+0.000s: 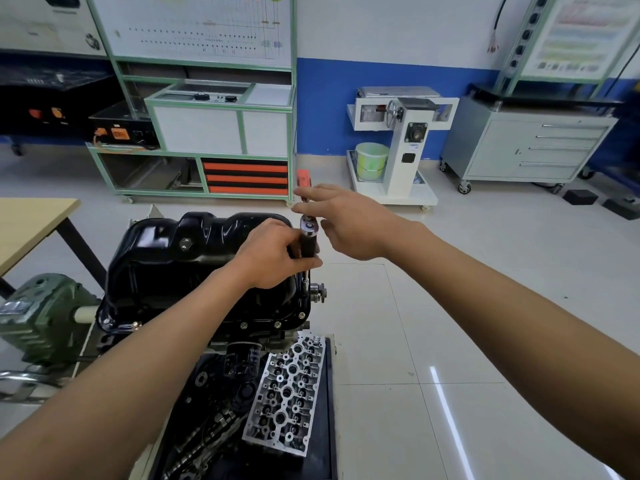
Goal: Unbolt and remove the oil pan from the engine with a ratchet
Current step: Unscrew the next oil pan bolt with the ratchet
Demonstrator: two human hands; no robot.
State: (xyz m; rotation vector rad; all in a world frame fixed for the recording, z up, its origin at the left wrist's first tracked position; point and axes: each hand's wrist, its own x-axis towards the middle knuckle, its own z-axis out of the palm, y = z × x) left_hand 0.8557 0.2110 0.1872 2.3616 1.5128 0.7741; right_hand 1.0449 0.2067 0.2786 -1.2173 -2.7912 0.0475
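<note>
Over the oil pan, left hand grips the ratchet, right hand open against it, cylinder head below.

Black tray, below my remote view: a bare aluminium cylinder head lies on it, with camshafts just beside. Tiled floor: I note a green-framed cabinet, a white stand and a grey drawer cabinet standing on it.
</note>
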